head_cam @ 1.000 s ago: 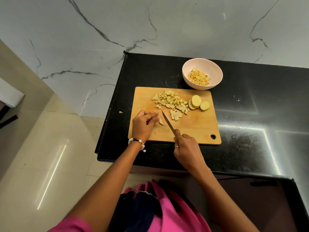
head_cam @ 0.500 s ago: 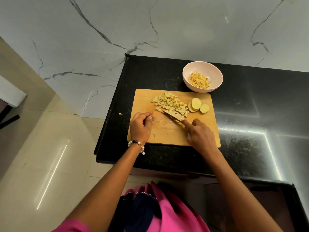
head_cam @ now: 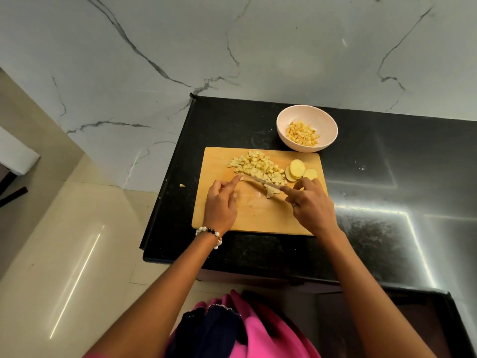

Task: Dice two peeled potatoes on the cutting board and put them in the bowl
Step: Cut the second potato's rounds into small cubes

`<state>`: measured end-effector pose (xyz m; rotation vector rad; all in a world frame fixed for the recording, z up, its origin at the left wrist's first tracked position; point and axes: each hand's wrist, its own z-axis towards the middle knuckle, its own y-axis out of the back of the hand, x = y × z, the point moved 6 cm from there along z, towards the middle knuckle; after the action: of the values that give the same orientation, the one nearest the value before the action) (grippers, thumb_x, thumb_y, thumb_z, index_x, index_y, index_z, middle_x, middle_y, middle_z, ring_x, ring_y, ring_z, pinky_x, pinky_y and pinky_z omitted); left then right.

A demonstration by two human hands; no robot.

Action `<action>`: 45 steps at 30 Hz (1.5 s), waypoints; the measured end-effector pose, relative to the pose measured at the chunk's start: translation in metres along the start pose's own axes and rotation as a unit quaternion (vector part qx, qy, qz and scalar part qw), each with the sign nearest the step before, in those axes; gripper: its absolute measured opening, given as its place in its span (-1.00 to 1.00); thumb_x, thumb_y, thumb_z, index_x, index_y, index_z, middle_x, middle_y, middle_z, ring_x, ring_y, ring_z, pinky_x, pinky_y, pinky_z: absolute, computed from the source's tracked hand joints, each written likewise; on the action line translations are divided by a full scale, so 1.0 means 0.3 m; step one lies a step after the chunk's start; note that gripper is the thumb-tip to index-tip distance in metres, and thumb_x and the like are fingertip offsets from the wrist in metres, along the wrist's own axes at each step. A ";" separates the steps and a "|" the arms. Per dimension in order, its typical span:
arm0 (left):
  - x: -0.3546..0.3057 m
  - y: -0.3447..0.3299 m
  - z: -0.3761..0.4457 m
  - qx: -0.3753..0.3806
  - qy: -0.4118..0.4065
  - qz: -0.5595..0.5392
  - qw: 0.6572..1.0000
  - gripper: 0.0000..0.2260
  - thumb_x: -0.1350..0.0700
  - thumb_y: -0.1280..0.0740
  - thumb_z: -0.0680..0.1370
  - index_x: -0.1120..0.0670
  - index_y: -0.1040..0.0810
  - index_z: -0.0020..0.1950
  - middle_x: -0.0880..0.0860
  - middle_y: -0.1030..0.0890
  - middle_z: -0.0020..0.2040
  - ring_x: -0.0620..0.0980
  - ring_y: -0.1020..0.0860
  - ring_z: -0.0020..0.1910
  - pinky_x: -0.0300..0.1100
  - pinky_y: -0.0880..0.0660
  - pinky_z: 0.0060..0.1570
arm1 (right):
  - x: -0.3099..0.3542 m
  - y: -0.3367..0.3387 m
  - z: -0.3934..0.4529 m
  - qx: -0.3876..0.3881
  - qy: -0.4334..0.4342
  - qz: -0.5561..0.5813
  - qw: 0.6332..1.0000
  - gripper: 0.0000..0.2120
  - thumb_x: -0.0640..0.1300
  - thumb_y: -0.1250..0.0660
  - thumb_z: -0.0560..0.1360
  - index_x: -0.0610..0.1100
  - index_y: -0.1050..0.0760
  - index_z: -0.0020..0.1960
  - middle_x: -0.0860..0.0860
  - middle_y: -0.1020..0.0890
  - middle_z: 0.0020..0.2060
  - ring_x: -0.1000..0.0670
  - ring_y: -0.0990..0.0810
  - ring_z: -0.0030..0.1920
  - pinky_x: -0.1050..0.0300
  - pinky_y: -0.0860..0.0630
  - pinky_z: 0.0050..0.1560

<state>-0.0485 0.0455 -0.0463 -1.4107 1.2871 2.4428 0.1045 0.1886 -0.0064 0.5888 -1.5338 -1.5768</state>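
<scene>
With my right hand gripping the thin steel knife (blade laid low), I would sweep the pale potato dice together on the wooden cutting board, my left hand steadying the blade tip with one straight finger.

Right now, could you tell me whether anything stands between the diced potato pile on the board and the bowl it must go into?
Nothing visible does. The diced pile lies on the cutting board; the bowl stands just beyond the board's far edge. The potato slices lie to the pile's right, off that path.
</scene>
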 end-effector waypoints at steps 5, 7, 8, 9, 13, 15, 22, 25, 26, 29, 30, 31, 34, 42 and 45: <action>-0.147 -0.073 0.009 0.080 -0.153 0.215 0.961 -0.20 0.43 -0.26 0.39 -0.26 -0.23 0.46 0.14 -0.37 0.25 0.10 -0.38 0.06 -0.10 -0.51 -0.13 | 0.025 0.039 0.003 -0.029 0.063 -0.043 0.997 -0.67 -0.27 -0.48 0.37 0.00 -0.64 0.08 -0.08 -0.55 -0.14 -0.15 -0.46 -0.17 0.09 -0.39 -0.46; -0.169 -0.099 0.017 0.117 -0.174 0.281 0.937 -0.19 0.41 -0.19 0.43 -0.32 -0.13 0.47 0.14 -0.28 0.35 0.12 -0.33 0.16 -0.04 -0.43 0.03 | 0.028 0.045 0.003 -0.034 0.076 -0.050 0.995 -0.66 -0.29 -0.46 0.37 0.00 -0.63 0.10 -0.08 -0.55 -0.13 -0.15 -0.45 -0.15 0.04 -0.42 -0.43; -0.167 -0.102 0.025 0.130 -0.164 0.301 0.930 -0.22 0.38 -0.16 0.47 -0.33 -0.08 0.47 0.14 -0.23 0.39 0.12 -0.30 0.21 -0.03 -0.38 0.09 | 0.026 0.048 0.002 -0.037 0.077 -0.050 0.995 -0.66 -0.29 -0.46 0.38 -0.01 -0.63 0.10 -0.08 -0.55 -0.12 -0.15 -0.45 -0.15 0.02 -0.44 -0.43; -0.155 -0.102 0.035 0.139 -0.146 0.316 0.927 -0.27 0.34 -0.13 0.51 -0.34 -0.05 0.48 0.13 -0.19 0.41 0.12 -0.27 0.23 -0.03 -0.34 0.13 | 0.022 0.049 0.000 -0.041 0.077 -0.049 0.995 -0.66 -0.30 -0.46 0.37 -0.02 -0.64 0.09 -0.08 -0.55 -0.12 -0.15 -0.45 -0.15 0.01 -0.44 -0.43; -0.100 -0.075 0.075 0.138 -0.097 0.333 0.928 -0.41 0.23 -0.10 0.57 -0.30 -0.11 0.48 0.15 -0.19 0.42 0.13 -0.28 0.24 -0.04 -0.33 0.12 | -0.011 0.054 -0.008 -0.052 0.065 -0.030 0.996 -0.67 -0.30 -0.51 0.33 -0.03 -0.66 0.05 -0.08 -0.56 -0.14 -0.15 -0.47 -0.17 0.08 -0.39 -0.43; -0.074 -0.062 0.090 0.116 -0.090 0.335 0.931 -0.43 0.22 -0.16 0.58 -0.27 -0.16 0.47 0.16 -0.24 0.38 0.14 -0.31 0.20 -0.03 -0.36 0.08 | -0.036 0.050 -0.011 -0.062 0.054 -0.006 0.997 -0.67 -0.29 -0.51 0.34 -0.03 -0.66 0.05 -0.07 -0.56 -0.15 -0.15 -0.48 -0.17 0.07 -0.41 -0.44; -0.145 -0.050 0.160 0.003 -0.047 0.244 0.969 -0.76 0.08 -0.36 0.51 0.00 -0.62 0.17 0.06 -0.50 0.13 0.10 -0.40 0.10 -0.04 -0.32 -0.03 | -0.146 0.039 0.009 -0.023 -0.110 0.205 0.972 -0.68 -0.18 -0.42 0.46 -0.08 -0.58 0.21 -0.06 -0.58 -0.05 -0.07 -0.49 -0.03 0.06 -0.44 -0.08; -0.211 -0.073 0.206 -0.033 -0.015 0.194 0.980 -0.87 0.06 -0.38 0.50 0.05 -0.68 -0.04 0.02 -0.58 -0.01 0.06 -0.43 0.06 -0.08 -0.27 -0.05 | -0.190 0.029 0.006 -0.009 -0.210 0.329 0.921 -0.73 -0.14 -0.39 0.50 -0.13 -0.60 0.18 -0.05 -0.65 -0.08 -0.04 -0.58 -0.12 0.11 -0.47 -0.16; -0.232 -0.084 0.222 -0.031 -0.001 0.182 0.983 -0.87 0.04 -0.37 0.50 0.04 -0.68 -0.05 0.01 -0.59 -0.01 0.05 -0.43 0.07 -0.08 -0.26 -0.04 | -0.203 0.020 0.001 -0.003 -0.240 0.376 0.895 -0.76 -0.14 -0.38 0.51 -0.14 -0.61 0.16 -0.05 -0.66 -0.12 -0.02 -0.61 -0.18 0.13 -0.47 -0.26; -0.288 -0.156 0.276 0.031 0.014 0.151 0.988 -0.85 -0.01 -0.37 0.50 -0.01 -0.66 0.01 0.00 -0.58 0.05 0.03 -0.42 0.13 -0.07 -0.29 0.02 | -0.235 0.019 -0.019 -0.011 -0.279 0.469 0.838 -0.82 -0.16 -0.35 0.53 -0.16 -0.62 0.10 -0.08 -0.66 -0.20 0.02 -0.58 -0.32 0.17 -0.40 -0.45; -0.307 -0.196 0.293 0.069 0.006 0.156 0.985 -0.82 -0.04 -0.36 0.50 -0.03 -0.64 0.05 0.00 -0.58 0.07 0.03 -0.41 0.15 -0.07 -0.29 0.02 | -0.247 0.025 -0.023 -0.019 -0.284 0.486 0.826 -0.83 -0.16 -0.35 0.53 -0.16 -0.63 0.08 -0.10 -0.66 -0.21 0.03 -0.57 -0.34 0.17 -0.38 -0.47; -0.321 -0.233 0.306 0.107 -0.002 0.168 0.980 -0.78 -0.07 -0.35 0.50 -0.05 -0.62 0.10 0.00 -0.58 0.09 0.04 -0.41 0.16 -0.06 -0.28 0.03 | -0.256 0.029 -0.026 -0.025 -0.288 0.495 0.820 -0.85 -0.16 -0.34 0.53 -0.16 -0.63 0.06 -0.11 -0.66 -0.22 0.04 -0.56 -0.35 0.18 -0.37 -0.48; -0.343 -0.322 0.335 0.173 0.006 0.229 0.958 -0.67 -0.19 -0.34 0.48 -0.03 -0.59 0.12 0.01 -0.58 0.10 0.07 -0.38 0.21 0.00 -0.26 0.05 | -0.285 0.039 -0.033 -0.040 -0.303 0.499 0.811 -0.89 -0.17 -0.34 0.54 -0.14 -0.63 -0.01 -0.11 -0.65 -0.24 0.06 -0.54 -0.37 0.19 -0.36 -0.50; -0.359 -0.372 0.371 0.177 0.057 0.233 0.955 -0.70 -0.17 -0.45 0.39 -0.02 -0.57 -0.03 -0.01 -0.59 0.02 0.06 -0.37 0.23 0.00 -0.22 0.04 | -0.325 0.016 -0.046 -0.037 -0.327 0.496 0.803 -0.92 -0.17 -0.34 0.53 -0.08 -0.61 -0.03 -0.10 -0.66 -0.21 0.06 -0.54 -0.36 0.18 -0.38 -0.47; -0.373 -0.365 0.369 0.153 0.052 0.206 0.965 -0.74 -0.11 -0.47 0.39 -0.05 -0.54 -0.01 -0.04 -0.60 0.01 0.03 -0.39 0.19 -0.04 -0.18 -0.02 | -0.321 0.016 -0.041 -0.038 -0.324 0.498 0.804 -0.93 -0.16 -0.34 0.53 -0.06 -0.61 -0.05 -0.09 -0.66 -0.22 0.06 -0.55 -0.36 0.18 -0.38 -0.47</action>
<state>-0.0155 0.2303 -0.0069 -1.3096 2.0606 2.2651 0.1675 0.2605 -0.0243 -0.8255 -1.7717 -0.9741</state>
